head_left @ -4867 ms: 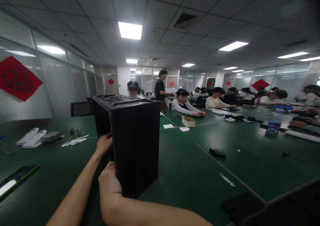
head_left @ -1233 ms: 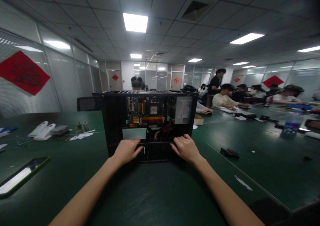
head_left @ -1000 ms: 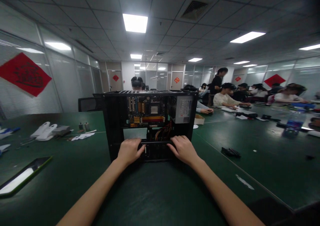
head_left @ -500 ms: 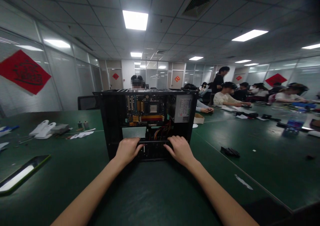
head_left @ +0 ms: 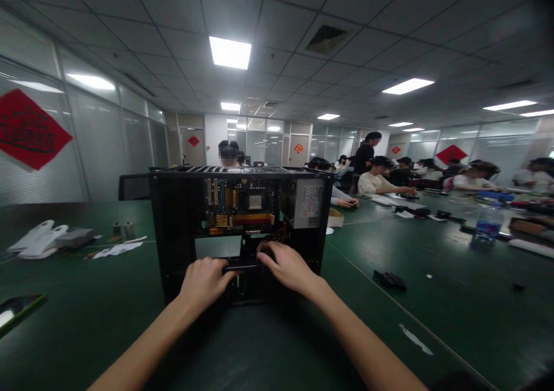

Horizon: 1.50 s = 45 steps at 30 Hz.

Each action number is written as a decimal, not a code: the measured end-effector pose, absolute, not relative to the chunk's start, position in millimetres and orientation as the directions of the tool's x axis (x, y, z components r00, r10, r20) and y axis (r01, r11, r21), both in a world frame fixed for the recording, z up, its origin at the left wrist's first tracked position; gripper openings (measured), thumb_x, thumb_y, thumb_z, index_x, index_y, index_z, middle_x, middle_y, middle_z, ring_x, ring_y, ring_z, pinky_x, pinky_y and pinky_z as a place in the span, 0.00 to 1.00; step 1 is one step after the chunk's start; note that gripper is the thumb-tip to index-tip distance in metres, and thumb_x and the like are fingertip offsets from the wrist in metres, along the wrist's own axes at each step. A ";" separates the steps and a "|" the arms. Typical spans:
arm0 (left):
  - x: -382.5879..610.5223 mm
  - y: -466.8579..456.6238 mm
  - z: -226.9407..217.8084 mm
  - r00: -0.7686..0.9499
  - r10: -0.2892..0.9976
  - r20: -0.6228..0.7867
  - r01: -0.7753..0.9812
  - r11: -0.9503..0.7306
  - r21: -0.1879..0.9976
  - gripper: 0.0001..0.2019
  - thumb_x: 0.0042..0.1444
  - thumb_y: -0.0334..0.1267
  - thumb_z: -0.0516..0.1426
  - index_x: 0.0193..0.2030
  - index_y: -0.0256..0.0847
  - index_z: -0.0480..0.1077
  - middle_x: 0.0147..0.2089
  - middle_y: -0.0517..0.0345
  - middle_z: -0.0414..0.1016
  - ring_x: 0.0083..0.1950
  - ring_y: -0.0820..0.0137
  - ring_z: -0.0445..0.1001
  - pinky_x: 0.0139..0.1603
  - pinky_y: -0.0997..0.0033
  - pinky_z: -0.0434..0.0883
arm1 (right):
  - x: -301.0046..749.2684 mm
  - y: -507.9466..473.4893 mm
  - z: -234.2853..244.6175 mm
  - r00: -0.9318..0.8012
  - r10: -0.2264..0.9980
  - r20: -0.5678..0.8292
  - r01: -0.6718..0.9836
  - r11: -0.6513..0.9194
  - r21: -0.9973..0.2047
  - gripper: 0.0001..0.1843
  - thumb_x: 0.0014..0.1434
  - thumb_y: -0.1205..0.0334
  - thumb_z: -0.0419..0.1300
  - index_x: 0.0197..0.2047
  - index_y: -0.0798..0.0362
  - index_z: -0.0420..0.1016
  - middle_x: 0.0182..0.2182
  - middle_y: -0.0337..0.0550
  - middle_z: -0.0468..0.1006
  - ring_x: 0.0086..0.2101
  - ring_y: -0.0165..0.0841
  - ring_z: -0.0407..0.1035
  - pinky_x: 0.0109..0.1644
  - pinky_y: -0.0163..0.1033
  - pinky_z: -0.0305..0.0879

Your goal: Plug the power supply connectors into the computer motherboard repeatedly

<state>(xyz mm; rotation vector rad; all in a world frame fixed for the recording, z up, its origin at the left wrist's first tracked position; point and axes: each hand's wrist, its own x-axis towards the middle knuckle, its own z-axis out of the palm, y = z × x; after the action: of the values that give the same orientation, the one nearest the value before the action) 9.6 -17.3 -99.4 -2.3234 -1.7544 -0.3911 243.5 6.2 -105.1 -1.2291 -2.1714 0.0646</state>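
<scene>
An open black computer case (head_left: 173,229) stands upright on the green table in front of me. Inside it I see a motherboard (head_left: 242,203), a silver power supply (head_left: 308,203) and some thin cables (head_left: 261,244). The fingers of my left hand (head_left: 203,281) wrap over the case's crossbar (head_left: 244,268), thumb on the near side. My right hand (head_left: 289,267) reaches in at the right part of the bar, beside the cables, with its thumb and fingers drawn together. What lies between those fingers is hidden.
On the left are a white plastic bag (head_left: 38,239), a grey box (head_left: 75,238), paper scraps (head_left: 119,249) and a green-edged device (head_left: 19,313). To the right are a black part (head_left: 389,279) and a water bottle (head_left: 489,223). Several people sit around the farther tables.
My right hand has left its grip on the bar's right end and moved left, up to the cables. My left hand stays on the bar. The view has shifted slightly.
</scene>
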 end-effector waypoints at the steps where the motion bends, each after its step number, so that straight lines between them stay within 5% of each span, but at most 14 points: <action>1: 10.1 -18.2 -99.2 0.267 0.908 0.322 0.960 -0.279 -0.010 0.22 0.64 0.53 0.48 0.40 0.42 0.78 0.36 0.46 0.81 0.40 0.51 0.80 0.36 0.58 0.72 | 236.4 12.7 -98.1 -0.412 0.788 0.458 0.715 0.591 -0.373 0.19 0.67 0.48 0.52 0.46 0.53 0.75 0.41 0.48 0.80 0.40 0.37 0.74 0.42 0.39 0.65; 5: 7.3 -17.1 -94.6 0.326 0.904 0.278 0.932 -0.357 0.069 0.18 0.64 0.49 0.50 0.47 0.42 0.76 0.43 0.47 0.81 0.44 0.52 0.79 0.41 0.57 0.73 | 207.6 44.1 -84.6 -0.599 0.765 0.236 0.634 0.633 -0.444 0.18 0.60 0.55 0.60 0.50 0.55 0.76 0.47 0.52 0.80 0.45 0.43 0.74 0.45 0.41 0.67; 8: 5.3 -7.9 -81.3 0.338 0.892 0.301 0.891 -0.406 0.202 0.23 0.61 0.54 0.52 0.53 0.41 0.72 0.50 0.45 0.79 0.50 0.53 0.78 0.48 0.58 0.73 | 193.9 61.6 -86.2 -0.564 0.809 0.163 0.658 0.560 -0.503 0.15 0.58 0.65 0.60 0.48 0.56 0.78 0.46 0.53 0.80 0.46 0.45 0.74 0.45 0.42 0.68; 15: 25.1 16.9 -34.1 0.413 0.827 0.382 0.756 -0.545 0.362 0.27 0.57 0.48 0.56 0.61 0.39 0.68 0.58 0.46 0.75 0.51 0.56 0.78 0.52 0.60 0.74 | 203.1 62.7 -56.6 -0.236 0.816 0.528 0.382 0.577 -0.722 0.11 0.61 0.68 0.56 0.45 0.54 0.77 0.45 0.47 0.80 0.48 0.37 0.72 0.54 0.43 0.65; 19: 33.3 6.5 -18.8 0.474 0.769 0.428 0.660 -0.632 0.405 0.22 0.61 0.49 0.53 0.58 0.43 0.71 0.59 0.52 0.75 0.59 0.58 0.73 0.59 0.60 0.71 | 216.5 43.5 -26.5 -0.167 0.770 0.616 0.177 0.638 -0.750 0.11 0.61 0.63 0.56 0.46 0.53 0.75 0.36 0.41 0.79 0.36 0.32 0.73 0.43 0.40 0.68; 26: 32.1 -17.9 -2.1 0.388 0.740 0.550 0.331 -0.669 0.666 0.22 0.59 0.47 0.57 0.58 0.42 0.69 0.50 0.50 0.79 0.47 0.61 0.79 0.50 0.59 0.78 | 223.1 15.9 -2.4 -0.113 0.700 0.705 0.062 0.713 -0.698 0.12 0.61 0.56 0.58 0.43 0.54 0.75 0.26 0.34 0.69 0.26 0.26 0.61 0.30 0.33 0.59; 34: 41.6 -10.3 -17.5 0.311 0.645 0.699 0.594 -0.706 0.387 0.14 0.57 0.47 0.58 0.42 0.41 0.78 0.39 0.55 0.82 0.39 0.63 0.80 0.44 0.63 0.77 | 218.8 2.8 -2.3 -0.194 0.675 0.712 0.097 0.735 -0.671 0.12 0.62 0.56 0.57 0.44 0.53 0.74 0.30 0.36 0.73 0.29 0.28 0.65 0.33 0.34 0.62; 40: 41.2 -3.6 -22.9 0.399 0.555 0.730 0.639 -0.739 0.212 0.18 0.57 0.43 0.59 0.53 0.41 0.73 0.50 0.52 0.79 0.47 0.62 0.77 0.50 0.62 0.75 | 228.3 3.7 -0.2 -0.192 0.686 0.701 0.061 0.722 -0.690 0.12 0.61 0.55 0.58 0.42 0.53 0.75 0.33 0.38 0.74 0.33 0.30 0.67 0.37 0.35 0.64; 45: 45.1 -10.8 -20.1 0.358 0.528 0.770 0.636 -0.742 0.213 0.12 0.61 0.40 0.56 0.47 0.39 0.76 0.44 0.53 0.80 0.42 0.66 0.77 0.46 0.66 0.74 | 233.2 3.6 0.1 -0.174 0.692 0.701 0.055 0.717 -0.695 0.11 0.60 0.55 0.59 0.41 0.53 0.76 0.32 0.38 0.74 0.33 0.30 0.66 0.36 0.35 0.63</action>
<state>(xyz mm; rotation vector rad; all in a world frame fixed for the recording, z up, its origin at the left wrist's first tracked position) 45.1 -10.8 -20.1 -2.4854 -1.0711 -1.3388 233.2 3.6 0.1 -0.6070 -1.6697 0.6321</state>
